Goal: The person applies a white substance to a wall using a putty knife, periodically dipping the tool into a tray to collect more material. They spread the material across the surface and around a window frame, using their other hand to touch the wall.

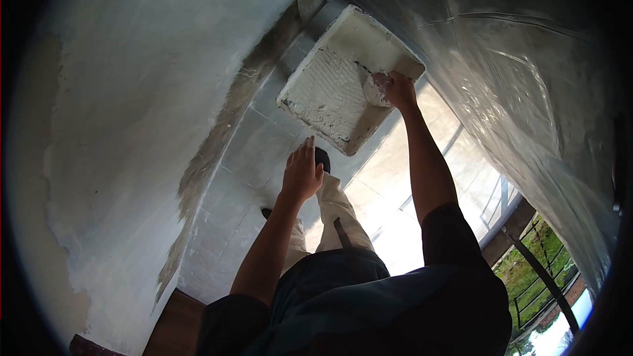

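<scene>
A paint tray (pixel 393 53) with a ribbed slope, coated in white paint, lies on the floor in front of me. My right hand (pixel 398 91) reaches over its right side, fingers closed on a rounded, paint-covered white thing (pixel 374 91); I cannot tell its exact kind. That thing rests against the paint at the edge of the ribbed part. Close to the tray's near corner, my left hand (pixel 304 173) hangs above my dark shoe (pixel 322 159). Its fingers are stretched out and nothing is in them.
On the left stands a wall (pixel 145 92) with patchy white paint and a bare grey strip along its foot. Clear plastic sheeting (pixel 514 92) hangs at the right. Grey tiles (pixel 231 191) cover the floor. Lower right, a railing (pixel 541 290) stands before grass.
</scene>
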The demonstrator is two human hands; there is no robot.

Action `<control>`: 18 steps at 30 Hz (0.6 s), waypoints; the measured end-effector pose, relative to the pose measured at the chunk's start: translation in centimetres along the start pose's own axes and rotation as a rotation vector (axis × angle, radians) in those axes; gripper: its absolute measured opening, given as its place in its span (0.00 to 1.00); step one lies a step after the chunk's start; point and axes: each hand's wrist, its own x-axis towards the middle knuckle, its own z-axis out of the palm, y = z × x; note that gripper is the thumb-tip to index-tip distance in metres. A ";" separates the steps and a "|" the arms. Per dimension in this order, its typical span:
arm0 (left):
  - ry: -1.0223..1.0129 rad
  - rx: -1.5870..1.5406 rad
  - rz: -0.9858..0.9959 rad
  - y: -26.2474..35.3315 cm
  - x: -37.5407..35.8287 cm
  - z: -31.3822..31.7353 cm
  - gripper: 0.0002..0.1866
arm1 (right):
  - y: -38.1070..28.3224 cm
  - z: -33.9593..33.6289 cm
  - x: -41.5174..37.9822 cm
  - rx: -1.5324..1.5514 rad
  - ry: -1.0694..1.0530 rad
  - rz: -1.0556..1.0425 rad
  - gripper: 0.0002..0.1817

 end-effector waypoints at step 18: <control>0.215 0.031 -0.226 -3.5 -6.0 -6.2 0.41 | -10.9 1.8 -7.0 1.267 -0.684 0.174 0.07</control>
